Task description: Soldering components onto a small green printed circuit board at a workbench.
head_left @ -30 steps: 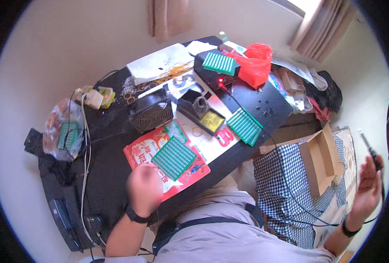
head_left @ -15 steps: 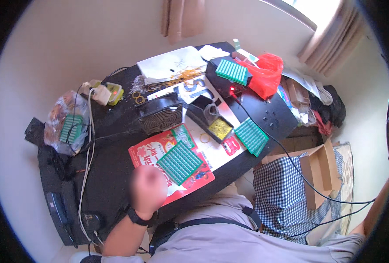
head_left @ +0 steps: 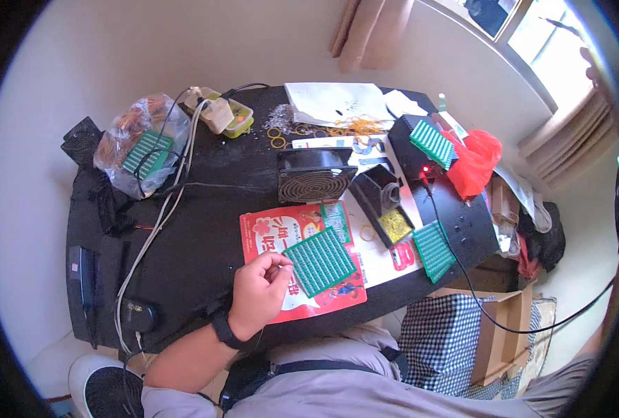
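My left hand [head_left: 259,289], wearing a black wrist strap, is closed in a pinch at the left corner of a green circuit board [head_left: 321,263]. A thin strand, looking like solder wire [head_left: 259,339], trails below the wrist. The board lies on a red and white printed sheet [head_left: 259,233]. At the upper right rim only some fingers of my right hand [head_left: 590,68] show, raised before the window. Beside them a thin dark tool [head_left: 564,28], apparently a soldering iron, points left. Its stand [head_left: 373,189], with a yellow sponge [head_left: 396,226], has no iron in it.
A black fan [head_left: 315,184] stands behind the sheet. More boards lie at the right edge [head_left: 435,252], on a black box [head_left: 431,143] and on a plastic bag [head_left: 132,125]. A black cord [head_left: 480,310] loops off to the right. White cables [head_left: 157,226] cross the table's left.
The view has shifted, so the table sits further right and lower in part. My left hand has moved to the board's corner. Fingers and a dark tool now show at upper right.
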Action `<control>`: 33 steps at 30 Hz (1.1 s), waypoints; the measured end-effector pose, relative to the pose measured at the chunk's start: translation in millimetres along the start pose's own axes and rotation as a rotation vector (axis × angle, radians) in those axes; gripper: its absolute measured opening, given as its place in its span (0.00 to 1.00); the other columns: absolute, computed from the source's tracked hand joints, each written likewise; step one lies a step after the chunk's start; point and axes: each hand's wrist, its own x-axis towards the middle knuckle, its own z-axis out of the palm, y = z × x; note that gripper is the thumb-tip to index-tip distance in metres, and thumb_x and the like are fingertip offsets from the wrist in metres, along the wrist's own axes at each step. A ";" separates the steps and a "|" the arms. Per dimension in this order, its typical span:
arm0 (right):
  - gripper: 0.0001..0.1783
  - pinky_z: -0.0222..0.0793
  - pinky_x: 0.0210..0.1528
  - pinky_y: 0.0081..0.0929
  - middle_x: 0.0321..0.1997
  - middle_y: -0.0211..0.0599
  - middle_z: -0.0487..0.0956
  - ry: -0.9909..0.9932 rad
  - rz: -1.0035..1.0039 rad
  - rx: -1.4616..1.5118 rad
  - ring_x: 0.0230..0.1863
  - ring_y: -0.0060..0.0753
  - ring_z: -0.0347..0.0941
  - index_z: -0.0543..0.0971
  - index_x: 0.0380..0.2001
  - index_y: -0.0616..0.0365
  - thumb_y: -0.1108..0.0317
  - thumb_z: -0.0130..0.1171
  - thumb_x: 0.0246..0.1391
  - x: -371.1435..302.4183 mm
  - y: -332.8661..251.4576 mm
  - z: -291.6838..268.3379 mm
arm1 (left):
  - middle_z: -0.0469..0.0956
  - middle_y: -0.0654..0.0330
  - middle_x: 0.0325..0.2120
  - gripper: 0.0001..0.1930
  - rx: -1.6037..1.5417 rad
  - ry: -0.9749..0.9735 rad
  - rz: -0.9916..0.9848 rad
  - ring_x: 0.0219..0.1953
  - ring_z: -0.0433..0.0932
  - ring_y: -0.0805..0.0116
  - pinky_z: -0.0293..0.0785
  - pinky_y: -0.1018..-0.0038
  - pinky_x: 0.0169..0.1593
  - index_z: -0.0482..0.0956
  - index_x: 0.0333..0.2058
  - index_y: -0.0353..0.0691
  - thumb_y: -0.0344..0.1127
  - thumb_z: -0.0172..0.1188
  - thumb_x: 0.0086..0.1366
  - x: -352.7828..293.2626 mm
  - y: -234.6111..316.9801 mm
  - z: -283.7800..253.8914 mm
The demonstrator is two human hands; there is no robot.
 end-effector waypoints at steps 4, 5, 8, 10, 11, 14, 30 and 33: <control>0.29 0.68 0.51 0.43 0.60 0.61 0.64 0.002 0.003 -0.025 0.58 0.54 0.66 0.62 0.59 0.67 0.56 0.43 0.62 -17.2 7.6 24.1 | 0.77 0.65 0.24 0.05 -0.191 -0.066 0.002 0.24 0.72 0.84 0.68 0.84 0.28 0.79 0.35 0.31 0.26 0.58 0.62 9.3 8.3 10.7; 0.29 0.68 0.51 0.42 0.60 0.61 0.64 0.052 0.019 -0.049 0.58 0.54 0.65 0.62 0.59 0.66 0.56 0.43 0.62 -31.4 9.7 26.5 | 0.77 0.64 0.24 0.05 -0.267 -0.082 0.004 0.24 0.72 0.84 0.68 0.84 0.28 0.79 0.35 0.31 0.26 0.58 0.62 16.2 6.7 19.1; 0.29 0.67 0.52 0.41 0.60 0.59 0.64 0.197 -0.059 0.224 0.57 0.52 0.65 0.62 0.60 0.65 0.55 0.43 0.62 -67.2 77.3 62.7 | 0.78 0.64 0.24 0.05 -0.419 0.040 -0.148 0.19 0.69 0.86 0.61 0.87 0.19 0.79 0.36 0.32 0.27 0.59 0.62 3.7 30.8 -15.2; 0.29 0.67 0.52 0.40 0.60 0.58 0.64 0.296 -0.054 0.289 0.57 0.51 0.65 0.61 0.60 0.65 0.55 0.43 0.62 -101.8 73.0 79.6 | 0.77 0.66 0.23 0.06 -0.404 0.040 -0.116 0.16 0.63 0.89 0.52 0.88 0.16 0.79 0.37 0.33 0.27 0.59 0.62 0.1 48.2 -22.1; 0.29 0.67 0.52 0.39 0.59 0.58 0.64 0.338 -0.055 0.329 0.57 0.50 0.65 0.61 0.60 0.64 0.54 0.43 0.63 -119.3 71.1 91.3 | 0.75 0.68 0.22 0.06 -0.391 0.069 -0.095 0.15 0.59 0.89 0.49 0.87 0.16 0.79 0.37 0.33 0.27 0.59 0.62 -2.9 58.3 -25.5; 0.30 0.67 0.52 0.38 0.59 0.56 0.64 0.433 -0.038 0.485 0.57 0.48 0.65 0.61 0.60 0.63 0.54 0.43 0.63 -161.0 76.0 134.5 | 0.69 0.71 0.19 0.05 -0.351 0.206 0.019 0.15 0.57 0.88 0.49 0.87 0.16 0.78 0.36 0.34 0.27 0.58 0.62 -13.2 75.7 -44.6; 0.31 0.65 0.53 0.29 0.58 0.48 0.64 0.642 -0.021 0.767 0.56 0.38 0.64 0.59 0.62 0.58 0.51 0.42 0.63 -238.9 63.0 223.9 | 0.56 0.70 0.18 0.06 -0.405 0.334 0.319 0.19 0.54 0.83 0.50 0.84 0.19 0.70 0.38 0.33 0.31 0.49 0.69 -34.6 93.3 -102.4; 0.31 0.65 0.53 0.28 0.58 0.46 0.64 0.675 -0.033 0.750 0.56 0.36 0.64 0.59 0.63 0.57 0.50 0.42 0.63 -239.0 63.7 227.6 | 0.55 0.70 0.18 0.06 -0.477 0.332 0.379 0.19 0.52 0.82 0.50 0.84 0.19 0.70 0.37 0.33 0.30 0.47 0.69 -28.8 104.9 -106.0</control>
